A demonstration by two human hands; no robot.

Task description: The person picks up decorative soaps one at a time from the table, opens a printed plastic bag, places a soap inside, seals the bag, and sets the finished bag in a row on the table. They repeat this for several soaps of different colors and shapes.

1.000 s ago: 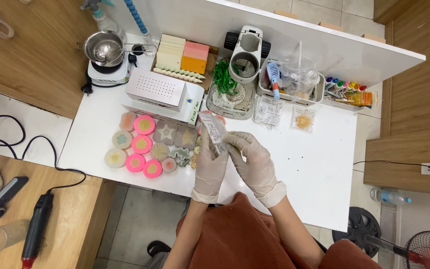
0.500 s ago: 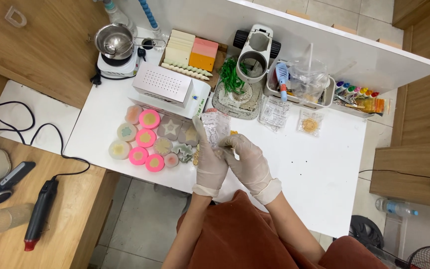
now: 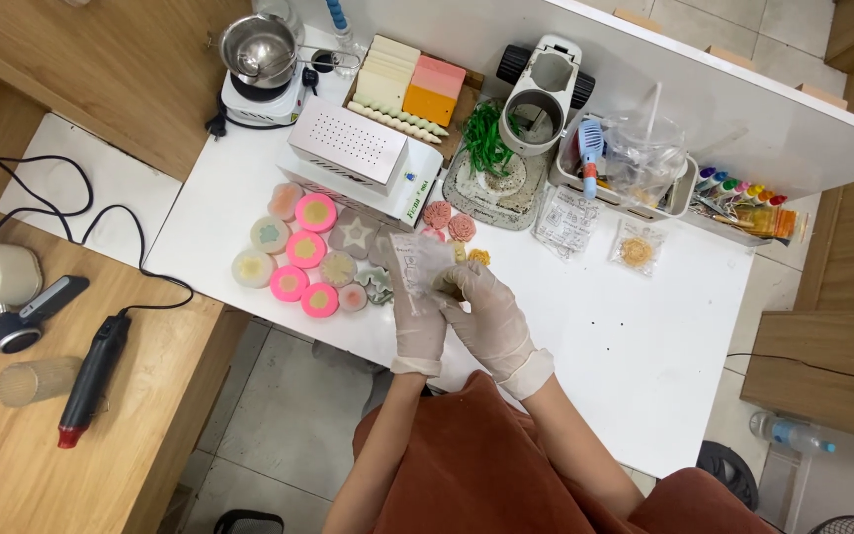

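Both gloved hands are up over the near edge of the white surface, working on a small clear plastic bag. The left hand has its grip closed on the bag's lower part, fingers wrapped around it. The bag stands with its long axis running roughly away from the person, tilted a bit toward the left, with the far end pointing at the white perforated box. The right hand is just beside it, fingertips pinched in at the bag's right edge on a small yellowish piece; can't tell whether that bit is inside the bag or just at its mouth.

Just left of the hands sits a cluster of round pink and cream silicone moulds, with a grey star-shaped mould among them. Further back there's a green tangle on a round stand, and two flat clear packets lie to the right.
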